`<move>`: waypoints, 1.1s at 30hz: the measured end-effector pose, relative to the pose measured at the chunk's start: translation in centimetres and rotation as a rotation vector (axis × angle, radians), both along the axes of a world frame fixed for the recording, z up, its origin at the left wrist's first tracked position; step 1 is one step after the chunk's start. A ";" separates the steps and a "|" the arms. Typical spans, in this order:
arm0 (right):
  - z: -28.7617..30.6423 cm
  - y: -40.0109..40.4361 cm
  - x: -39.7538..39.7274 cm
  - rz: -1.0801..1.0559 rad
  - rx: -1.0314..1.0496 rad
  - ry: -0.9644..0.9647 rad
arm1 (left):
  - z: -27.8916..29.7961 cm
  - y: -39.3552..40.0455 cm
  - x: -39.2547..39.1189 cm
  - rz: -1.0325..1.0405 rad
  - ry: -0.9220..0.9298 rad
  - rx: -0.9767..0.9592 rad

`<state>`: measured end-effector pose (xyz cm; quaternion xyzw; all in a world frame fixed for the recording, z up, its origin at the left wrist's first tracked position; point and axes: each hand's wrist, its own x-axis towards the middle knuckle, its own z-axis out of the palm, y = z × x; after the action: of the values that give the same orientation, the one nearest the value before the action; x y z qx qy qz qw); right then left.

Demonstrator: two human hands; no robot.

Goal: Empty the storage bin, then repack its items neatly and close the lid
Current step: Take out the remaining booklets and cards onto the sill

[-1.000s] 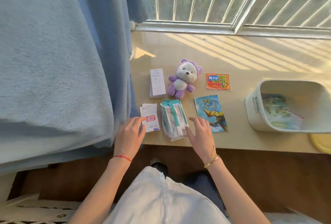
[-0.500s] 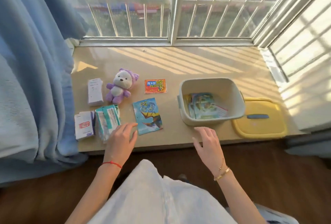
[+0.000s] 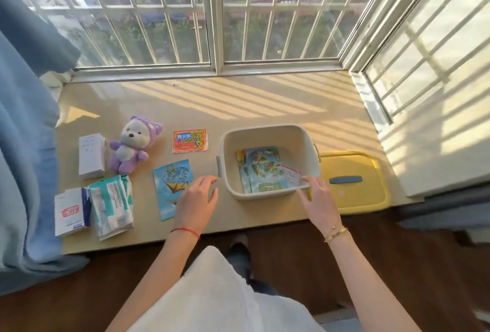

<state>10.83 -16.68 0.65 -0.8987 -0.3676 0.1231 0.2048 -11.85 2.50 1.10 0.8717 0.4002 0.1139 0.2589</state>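
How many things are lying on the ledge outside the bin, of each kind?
Plush toy: 1
White boxes: 2
Wipes pack: 1
Orange packet: 1
Blue booklet: 1
Yellow lid: 1
Total: 7

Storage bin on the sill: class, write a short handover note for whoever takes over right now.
Left hand: open, over the sill beside the bin.
Right hand: open, fingertips at the bin's near rim.
Lid: off, right of the bin.
Out: plush toy, white box, two wipe packs, orange packet, one blue booklet.
Left: booklets inside; then repack, close.
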 end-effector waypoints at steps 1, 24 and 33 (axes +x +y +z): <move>-0.3 0.6 1.1 -0.006 -0.010 0.005 | -0.2 0.5 1.3 -0.009 0.011 -0.005; -18.7 13.8 16.8 0.039 -0.341 0.381 | -18.5 4.9 21.5 0.226 0.380 -0.423; -22.6 15.0 17.9 0.048 -0.275 0.328 | -23.6 4.3 23.4 0.416 0.294 -0.503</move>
<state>28.77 -1.68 -21.95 -0.8771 -0.3306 0.3214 0.1344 11.58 6.83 -22.50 0.6877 0.6175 -0.0644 0.3763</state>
